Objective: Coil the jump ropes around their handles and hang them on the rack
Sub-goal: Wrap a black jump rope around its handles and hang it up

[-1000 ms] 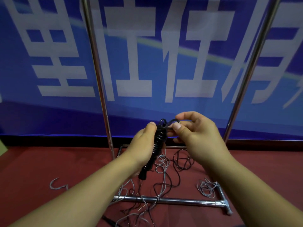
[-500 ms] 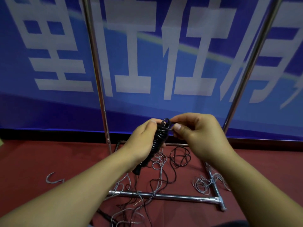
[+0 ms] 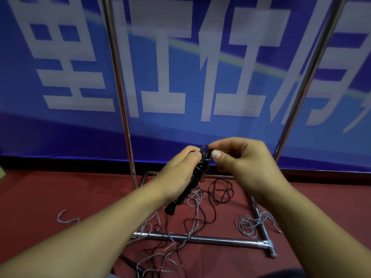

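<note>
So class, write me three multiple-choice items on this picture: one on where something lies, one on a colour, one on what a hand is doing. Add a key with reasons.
1. Where do the loose ropes lie?
A. On the red floor, across the rack's base bars
B. Over the rack's top rail
C. In a box

2. What colour is the rope coiled on the handles?
A. White
B. Black
C. Yellow

3. What is the right hand doing?
A. Resting flat on the floor
B. Gripping a rack pole
C. Pinching the rope end at the top of the coil

Key: 1 A, the grey and black tangles sprawl on the floor over the chrome base bar. 2 B, the wound coil held by the left hand is black. 3 C, thumb and forefinger meet at the coil's top.
</note>
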### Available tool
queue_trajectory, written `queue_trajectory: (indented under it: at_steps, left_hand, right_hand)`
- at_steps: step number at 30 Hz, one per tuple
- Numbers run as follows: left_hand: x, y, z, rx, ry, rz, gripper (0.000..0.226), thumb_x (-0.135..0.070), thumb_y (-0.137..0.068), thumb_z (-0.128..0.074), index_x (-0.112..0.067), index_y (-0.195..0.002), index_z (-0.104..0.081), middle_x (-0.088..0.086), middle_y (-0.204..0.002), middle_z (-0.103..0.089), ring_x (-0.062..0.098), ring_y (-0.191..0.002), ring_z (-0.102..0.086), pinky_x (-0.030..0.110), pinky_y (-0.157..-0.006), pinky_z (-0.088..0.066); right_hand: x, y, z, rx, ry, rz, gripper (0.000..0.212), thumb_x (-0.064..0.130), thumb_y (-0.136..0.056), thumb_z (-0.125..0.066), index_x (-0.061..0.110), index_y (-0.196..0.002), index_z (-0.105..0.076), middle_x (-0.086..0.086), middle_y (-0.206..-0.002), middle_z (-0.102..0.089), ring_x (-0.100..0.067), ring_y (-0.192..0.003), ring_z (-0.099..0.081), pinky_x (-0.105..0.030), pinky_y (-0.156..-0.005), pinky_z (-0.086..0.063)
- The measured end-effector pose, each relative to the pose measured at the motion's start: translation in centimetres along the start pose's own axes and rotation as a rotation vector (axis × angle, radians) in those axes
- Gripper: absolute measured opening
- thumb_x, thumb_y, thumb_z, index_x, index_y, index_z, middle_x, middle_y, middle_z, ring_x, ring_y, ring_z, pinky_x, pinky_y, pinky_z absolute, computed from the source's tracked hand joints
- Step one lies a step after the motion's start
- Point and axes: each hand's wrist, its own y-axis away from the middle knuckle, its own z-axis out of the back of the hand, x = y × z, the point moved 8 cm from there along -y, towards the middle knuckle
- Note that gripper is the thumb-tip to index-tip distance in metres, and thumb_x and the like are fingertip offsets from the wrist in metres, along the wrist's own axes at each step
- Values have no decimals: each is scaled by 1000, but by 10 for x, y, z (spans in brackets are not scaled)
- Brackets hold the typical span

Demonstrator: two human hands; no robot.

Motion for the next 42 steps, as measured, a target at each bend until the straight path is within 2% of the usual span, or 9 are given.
queue_trajectory:
  at_steps: [3, 8, 13, 17, 22, 26, 29, 37, 42]
  left_hand:
    - [-1, 2, -6, 37, -34, -8, 24, -33, -103, -37, -21, -101, -57, 3, -76, -61, 19, -70, -52, 36, -67, -41]
    - [-5, 1, -9, 25, -40, -59, 26, -43, -95, -40, -25, -99, -59, 3, -76, -60, 18, -69, -51, 38, -67, -41]
    - [-6, 1, -13, 53, -51, -68, 34, -48, -91, -40, -23, -101, -59, 5, -81, -58, 15, -72, -51, 38, -70, -42]
    - [-3, 3, -15, 59, -47, -85, 36, -53, -100, -43, -22, -106, -59, 2, -88, -61, 10, -79, -53, 36, -78, -45]
    - [-6, 2, -13, 51, -65, -140, 45, -61, -83, -46, -25, -107, -58, -13, -81, -60, -3, -72, -53, 24, -73, -43]
    - [-1, -2, -6, 27, -199, -130, 33, -58, -93, -55, -27, -104, -56, -10, -72, -58, 5, -62, -51, 32, -65, -44]
    - [0, -5, 2, -42, -290, -112, 48, -72, -72, -49, -31, -96, -56, -7, -71, -61, 11, -60, -52, 39, -63, -47]
    - [-9, -4, 16, -191, -408, -154, 54, -77, -72, -42, -25, -79, -56, -6, -62, -60, 19, -62, -57, 46, -65, -50]
    - [-12, 1, 17, -156, -479, -199, 62, -87, -72, -43, -26, -80, -51, -12, -59, -58, 7, -54, -52, 38, -57, -45]
  right_hand:
    - [-6, 0, -1, 4, -157, -54, 13, 14, -89, -73, 22, -100, -72, 2, -73, -69, -6, -63, -62, -22, -66, -49]
    - [-14, -4, 0, -26, -138, -67, 3, 17, -90, -72, 19, -91, -73, 4, -78, -74, -6, -69, -63, -19, -63, -49]
    - [-21, -4, -6, 70, -177, -140, 11, 20, -95, -66, 16, -89, -74, -4, -81, -73, -16, -73, -67, -32, -68, -55]
    - [-15, -5, 0, -6, 6, -37, 15, 23, -95, -67, 22, -80, -69, 4, -74, -69, -12, -70, -62, -38, -71, -55]
    - [-8, -8, 0, -73, 112, 5, 16, 25, -95, -66, 23, -79, -66, 8, -72, -68, -6, -68, -60, -27, -68, -52]
    - [-15, -8, -2, -43, -84, -105, 17, 27, -89, -74, 17, -76, -72, 8, -66, -70, -4, -62, -62, -23, -64, -50]
    - [-18, -6, -3, -10, -207, -169, 22, 28, -86, -76, 18, -67, -75, 0, -61, -63, -12, -60, -55, -30, -63, -46]
    - [-19, -6, -8, 29, -294, -185, 35, 35, -91, -68, 15, -62, -70, -9, -59, -53, -20, -58, -49, -34, -65, -44]
    - [-25, -5, -17, 108, -389, -274, 34, 49, -78, -70, 16, -70, -72, -3, -60, -51, -11, -57, -49, -26, -58, -46]
